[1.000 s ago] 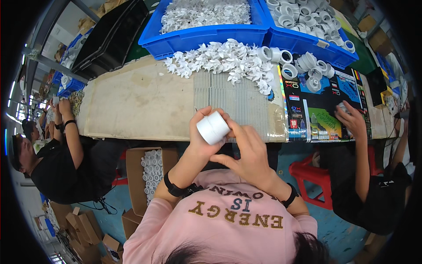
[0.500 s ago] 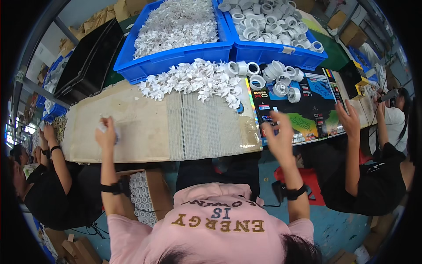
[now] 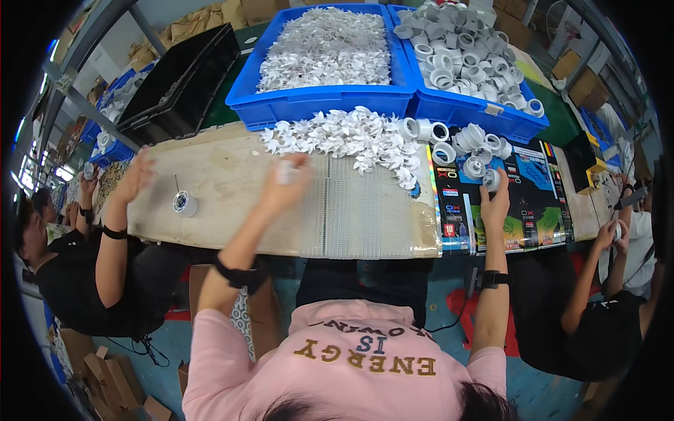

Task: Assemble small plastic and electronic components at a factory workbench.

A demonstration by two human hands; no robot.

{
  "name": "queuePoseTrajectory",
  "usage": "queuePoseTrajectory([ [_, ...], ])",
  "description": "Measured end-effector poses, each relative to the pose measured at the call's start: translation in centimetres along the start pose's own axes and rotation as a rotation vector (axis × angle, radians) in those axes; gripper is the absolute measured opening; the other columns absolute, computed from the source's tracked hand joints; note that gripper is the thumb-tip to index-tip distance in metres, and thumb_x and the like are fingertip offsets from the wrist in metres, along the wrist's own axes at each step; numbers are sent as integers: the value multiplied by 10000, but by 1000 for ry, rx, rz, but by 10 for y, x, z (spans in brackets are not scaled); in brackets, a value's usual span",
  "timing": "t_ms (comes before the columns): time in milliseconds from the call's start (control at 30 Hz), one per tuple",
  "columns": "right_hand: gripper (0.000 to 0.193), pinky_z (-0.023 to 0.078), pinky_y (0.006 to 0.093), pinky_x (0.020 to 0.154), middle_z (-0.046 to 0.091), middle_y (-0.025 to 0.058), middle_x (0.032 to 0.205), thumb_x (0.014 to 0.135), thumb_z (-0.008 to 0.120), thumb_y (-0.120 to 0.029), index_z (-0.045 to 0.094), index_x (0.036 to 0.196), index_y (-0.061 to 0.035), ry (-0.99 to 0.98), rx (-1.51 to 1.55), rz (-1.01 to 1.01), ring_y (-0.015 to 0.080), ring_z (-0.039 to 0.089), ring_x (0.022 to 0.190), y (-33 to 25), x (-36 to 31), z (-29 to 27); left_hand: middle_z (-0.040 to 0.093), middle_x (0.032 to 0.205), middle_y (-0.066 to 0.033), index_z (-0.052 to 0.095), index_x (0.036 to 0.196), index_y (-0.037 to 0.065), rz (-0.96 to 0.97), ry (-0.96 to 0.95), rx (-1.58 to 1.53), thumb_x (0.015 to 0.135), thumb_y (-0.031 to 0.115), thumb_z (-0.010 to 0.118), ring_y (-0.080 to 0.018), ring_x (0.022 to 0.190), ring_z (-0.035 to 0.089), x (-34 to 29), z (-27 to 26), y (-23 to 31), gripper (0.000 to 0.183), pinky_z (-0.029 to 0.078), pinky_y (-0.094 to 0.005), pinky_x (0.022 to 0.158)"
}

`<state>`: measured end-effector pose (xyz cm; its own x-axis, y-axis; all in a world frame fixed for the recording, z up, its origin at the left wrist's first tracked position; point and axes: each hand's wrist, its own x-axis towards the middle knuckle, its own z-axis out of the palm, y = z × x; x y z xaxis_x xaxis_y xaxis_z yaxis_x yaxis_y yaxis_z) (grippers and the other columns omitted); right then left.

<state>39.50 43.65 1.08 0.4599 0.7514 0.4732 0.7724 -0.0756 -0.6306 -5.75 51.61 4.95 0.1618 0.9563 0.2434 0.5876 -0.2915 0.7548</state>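
Observation:
Smeared by motion, my left hand (image 3: pixel 289 184) is over the left-middle of the worktop, beside the near-left edge of a heap of white pointed plastic pieces (image 3: pixel 351 137). A blurred white piece shows at its fingers, its shape unclear. My right hand (image 3: pixel 496 203) has its fingers closed round a white plastic ring (image 3: pixel 491 180), just in front of a cluster of similar white rings (image 3: pixel 477 144). On the left part of the worktop stands a short white round part (image 3: pixel 185 203), a thin upright rod beside it.
Behind the heap, a blue bin (image 3: pixel 319 97) holds pointed pieces, and another blue bin (image 3: pixel 484 112) holds rings. A black crate (image 3: pixel 175 84) stands far left. Co-workers sit on both sides; one person's raised hand (image 3: pixel 133 179) is near the worktop's left end.
My left hand has come right, away from the round part by the rod. My right hand has moved forward and closed on a ring. The whole view has shifted slightly.

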Motion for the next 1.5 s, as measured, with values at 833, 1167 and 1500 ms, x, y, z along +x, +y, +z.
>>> queuePoseTrajectory([
  [833, 569, 469, 277, 793, 564, 72, 1025, 710, 737, -1, 443, 1196, -21, -25, 704, 67, 146, 577, 893, -111, -78, -10, 555, 835, -52, 568, 1068, 30, -750, -490, -1570, 976, 263, 392, -126, 647, 462, -66, 34, 56, 306, 366, -244, 560],
  [1167, 607, 501, 291, 842, 370, 97, 1248, 714, 719, 26, 479, 1269, -27, -647, 1028, 102, 187, 497, 1090, -203, -147, -11, 394, 645, -5, 450, 747, 103, -868, -518, -1722, 904, 285, 458, -106, 508, 337, -92, 49, 82, 240, 305, -232, 452],
  [1500, 639, 497, 293, 833, 483, 132, 1226, 740, 686, 26, 402, 1313, 23, -685, 977, 31, 202, 574, 1040, -211, -148, -14, 558, 1164, -199, 520, 896, 26, -732, -353, -1713, 772, 146, 445, -305, 1089, 548, -100, 46, 111, 188, 472, -435, 929],
])
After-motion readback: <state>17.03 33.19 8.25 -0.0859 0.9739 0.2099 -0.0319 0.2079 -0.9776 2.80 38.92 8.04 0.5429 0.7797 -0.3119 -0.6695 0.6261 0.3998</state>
